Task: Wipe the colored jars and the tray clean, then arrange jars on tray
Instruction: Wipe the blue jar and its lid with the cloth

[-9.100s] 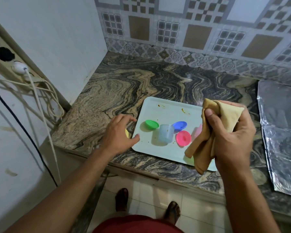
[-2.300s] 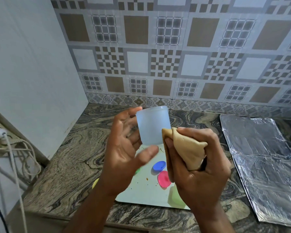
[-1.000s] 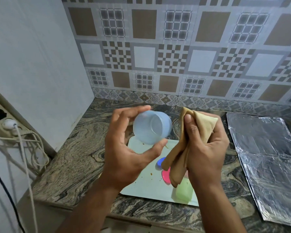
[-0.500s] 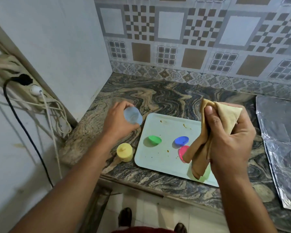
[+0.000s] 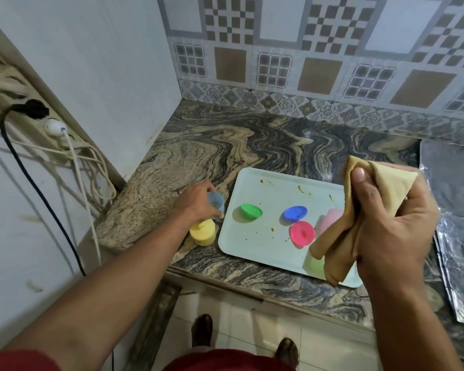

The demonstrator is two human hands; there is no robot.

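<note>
Cloth raised, blue jar at the counter's left.
Nearest, the right hand (image 5: pixel 394 226) has its grip closed round a tan cloth (image 5: pixel 359 210) above the stained tray (image 5: pixel 257 236); farther left, the left hand (image 5: pixel 196 202) grips the blue jar (image 5: pixel 217 200) beside the yellow jar (image 5: pixel 202 232), off the tray.

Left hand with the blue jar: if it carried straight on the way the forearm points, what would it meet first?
Probably bare countertop, then the tiled back wall. The left hand and blue jar stay left of the tray; depth is uncertain.
</note>
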